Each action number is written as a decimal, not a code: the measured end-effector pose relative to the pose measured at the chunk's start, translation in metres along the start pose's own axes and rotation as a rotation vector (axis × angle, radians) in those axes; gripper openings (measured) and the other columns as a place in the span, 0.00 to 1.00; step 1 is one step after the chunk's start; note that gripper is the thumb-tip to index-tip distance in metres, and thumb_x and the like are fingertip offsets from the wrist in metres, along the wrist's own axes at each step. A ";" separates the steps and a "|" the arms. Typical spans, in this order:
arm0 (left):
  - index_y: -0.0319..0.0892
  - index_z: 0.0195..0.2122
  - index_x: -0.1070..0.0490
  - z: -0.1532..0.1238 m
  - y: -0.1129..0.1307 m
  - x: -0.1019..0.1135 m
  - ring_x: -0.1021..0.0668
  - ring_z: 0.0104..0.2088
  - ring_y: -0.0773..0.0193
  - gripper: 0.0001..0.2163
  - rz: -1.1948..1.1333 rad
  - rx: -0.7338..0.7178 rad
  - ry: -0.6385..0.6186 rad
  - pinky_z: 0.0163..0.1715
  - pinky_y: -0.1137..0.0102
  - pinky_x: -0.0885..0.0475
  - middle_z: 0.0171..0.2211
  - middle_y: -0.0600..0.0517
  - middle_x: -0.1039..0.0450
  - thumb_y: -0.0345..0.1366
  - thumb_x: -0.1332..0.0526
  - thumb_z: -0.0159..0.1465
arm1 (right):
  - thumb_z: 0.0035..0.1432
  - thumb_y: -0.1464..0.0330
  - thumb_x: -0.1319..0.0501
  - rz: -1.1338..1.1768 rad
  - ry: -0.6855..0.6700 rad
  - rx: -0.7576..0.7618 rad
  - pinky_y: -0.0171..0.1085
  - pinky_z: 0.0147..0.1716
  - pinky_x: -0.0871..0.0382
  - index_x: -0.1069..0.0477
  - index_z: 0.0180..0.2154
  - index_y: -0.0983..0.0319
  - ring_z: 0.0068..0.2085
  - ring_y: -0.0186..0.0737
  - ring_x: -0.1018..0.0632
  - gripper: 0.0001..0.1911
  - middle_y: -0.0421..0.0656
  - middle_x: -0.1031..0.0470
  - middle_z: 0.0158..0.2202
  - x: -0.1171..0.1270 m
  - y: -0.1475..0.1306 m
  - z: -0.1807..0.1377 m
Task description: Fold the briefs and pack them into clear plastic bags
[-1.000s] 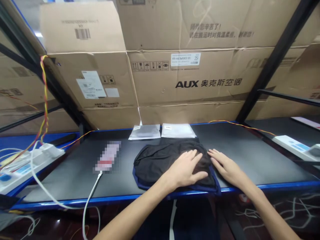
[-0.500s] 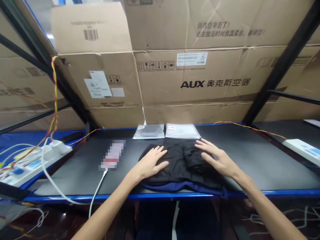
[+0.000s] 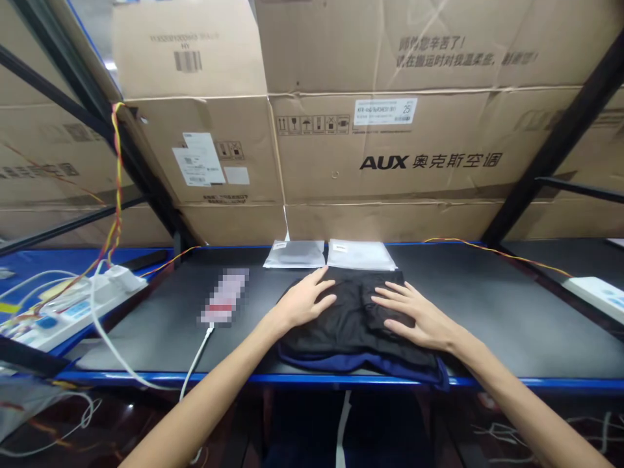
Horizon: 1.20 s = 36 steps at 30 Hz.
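Note:
A folded black garment with a dark blue hem (image 3: 358,325) lies on the black table (image 3: 487,312) near its front edge. My left hand (image 3: 302,300) rests flat on the garment's left part, fingers spread and pointing toward the back. My right hand (image 3: 412,313) lies flat on the garment's right part, fingers stretched out to the left. Neither hand holds anything. Two clear plastic bags (image 3: 295,254) (image 3: 359,255) lie side by side just behind the garment.
A blurred-out flat device (image 3: 224,296) with a white cable (image 3: 192,364) lies left of the garment. White power strips sit at the far left (image 3: 73,305) and far right (image 3: 597,296). Stacked cardboard boxes (image 3: 390,149) form a wall behind the table. Black frame bars slant on both sides.
My left hand slid from the garment's middle to its left part, then toward the back. My right hand moved onto the garment's right part. The garment now lies flatter and more squarely folded.

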<state>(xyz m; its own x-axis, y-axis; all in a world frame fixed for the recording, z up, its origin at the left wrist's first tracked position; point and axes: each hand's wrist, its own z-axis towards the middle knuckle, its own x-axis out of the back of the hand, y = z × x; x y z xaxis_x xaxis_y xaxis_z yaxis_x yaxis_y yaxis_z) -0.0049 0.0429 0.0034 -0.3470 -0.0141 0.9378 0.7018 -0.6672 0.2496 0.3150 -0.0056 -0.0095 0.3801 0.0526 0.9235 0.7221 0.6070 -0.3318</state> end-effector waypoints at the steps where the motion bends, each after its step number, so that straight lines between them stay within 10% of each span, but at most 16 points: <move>1: 0.42 0.60 0.33 0.009 -0.003 -0.001 0.41 0.67 0.53 0.22 0.019 -0.022 0.002 0.65 0.61 0.42 0.69 0.43 0.49 0.47 0.49 0.71 | 0.64 0.54 0.43 0.003 0.001 -0.001 0.67 0.63 0.55 0.39 0.63 0.46 0.68 0.56 0.44 0.27 0.42 0.41 0.67 -0.001 0.000 0.000; 10: 0.38 0.58 0.32 0.061 -0.020 -0.013 0.37 0.65 0.48 0.21 0.214 -0.133 -0.066 0.63 0.53 0.42 0.64 0.41 0.38 0.44 0.47 0.70 | 0.64 0.54 0.43 0.023 0.009 -0.005 0.67 0.62 0.54 0.40 0.63 0.46 0.68 0.56 0.45 0.27 0.43 0.41 0.67 -0.002 0.000 -0.001; 26: 0.41 0.51 0.27 0.021 -0.008 -0.001 0.25 0.54 0.57 0.13 0.146 -0.325 0.151 0.55 0.62 0.31 0.52 0.47 0.24 0.32 0.46 0.68 | 0.59 0.49 0.39 0.087 -0.061 -0.039 0.63 0.65 0.57 0.42 0.65 0.48 0.68 0.56 0.46 0.35 0.43 0.43 0.68 0.008 -0.004 0.002; 36: 0.46 0.51 0.27 -0.024 0.013 -0.010 0.21 0.44 0.60 0.18 0.022 -0.120 0.157 0.44 0.68 0.24 0.44 0.50 0.23 0.26 0.45 0.62 | 0.50 0.59 0.32 0.126 -0.207 -0.035 0.68 0.63 0.61 0.49 0.67 0.45 0.69 0.62 0.53 0.46 0.41 0.51 0.70 0.020 -0.014 0.002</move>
<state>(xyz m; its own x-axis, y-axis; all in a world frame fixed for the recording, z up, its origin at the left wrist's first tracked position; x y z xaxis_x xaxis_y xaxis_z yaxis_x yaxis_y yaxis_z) -0.0075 0.0168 -0.0087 -0.4318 -0.1399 0.8910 0.6342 -0.7495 0.1897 0.3116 -0.0115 0.0140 0.3443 0.2900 0.8929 0.6975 0.5577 -0.4500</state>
